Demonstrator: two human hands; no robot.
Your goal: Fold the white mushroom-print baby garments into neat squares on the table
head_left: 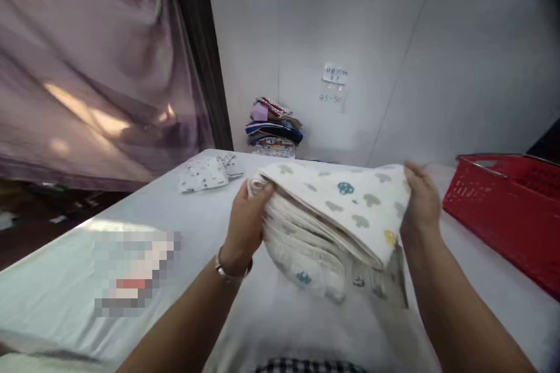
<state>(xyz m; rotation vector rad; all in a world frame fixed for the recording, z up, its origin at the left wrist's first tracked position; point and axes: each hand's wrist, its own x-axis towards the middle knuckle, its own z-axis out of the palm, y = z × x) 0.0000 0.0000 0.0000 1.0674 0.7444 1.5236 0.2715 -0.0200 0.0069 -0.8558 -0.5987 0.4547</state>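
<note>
Both my hands hold a folded white cloth (336, 210) printed with grey, blue and yellow tree shapes, lifted a little above the white table (184, 227). My left hand (247, 224), a bracelet on its wrist, grips the cloth's folded left edge with fingers wrapped round the layers. At the cloth's right corner my right hand (420, 201) is closed on the fabric, slightly blurred. The lower layers of the cloth hang down toward the table.
A red plastic basket (507, 210) with a metal handle stands at the right. A small folded patterned cloth (207, 173) lies at the far left of the table. A pile of folded colourful cloths (273, 128) stands against the white wall. A curtain (87, 58) hangs at left.
</note>
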